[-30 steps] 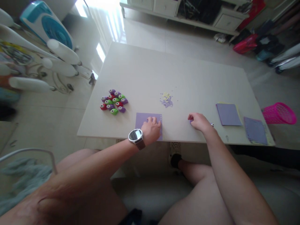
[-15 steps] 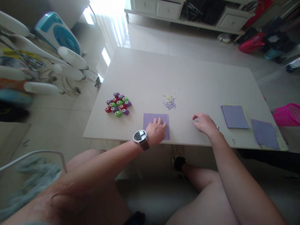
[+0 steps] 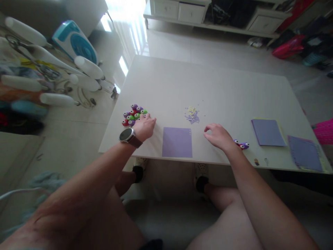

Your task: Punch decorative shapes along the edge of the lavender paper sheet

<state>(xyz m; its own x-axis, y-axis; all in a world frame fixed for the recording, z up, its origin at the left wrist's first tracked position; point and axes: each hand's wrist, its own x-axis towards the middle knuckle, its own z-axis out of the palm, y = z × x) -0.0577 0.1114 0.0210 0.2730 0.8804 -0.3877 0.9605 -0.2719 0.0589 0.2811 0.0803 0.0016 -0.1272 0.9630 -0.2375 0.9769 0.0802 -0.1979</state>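
Note:
My left hand (image 3: 145, 126), with a watch on its wrist, reaches over a cluster of small red, green and purple punches (image 3: 130, 117) with white eye-like spots. Its spread fingers touch or hover at the cluster's right side and cover several punches. To its right, a square purple paper sheet (image 3: 177, 143) lies flat at the table's near edge, small holes in its upper right corner. My right hand (image 3: 218, 135) hovers right of the sheet, fingers curved and thumb apart, nothing visible in it. Beside its wrist lie a few more punches (image 3: 243, 146), partly hidden.
Purple and yellow paper bits (image 3: 192, 115) are heaped beyond the sheet on the white table (image 3: 208, 85). At the right lie a purple paper stack (image 3: 269, 132) and another paper pile (image 3: 305, 153). Two small items, one yellowish (image 3: 256, 161), sit near the front edge.
My left hand has left the purple sheet and moved left to the punch cluster. The right hand has shifted slightly left, uncovering punches by its wrist. The view has shifted a little.

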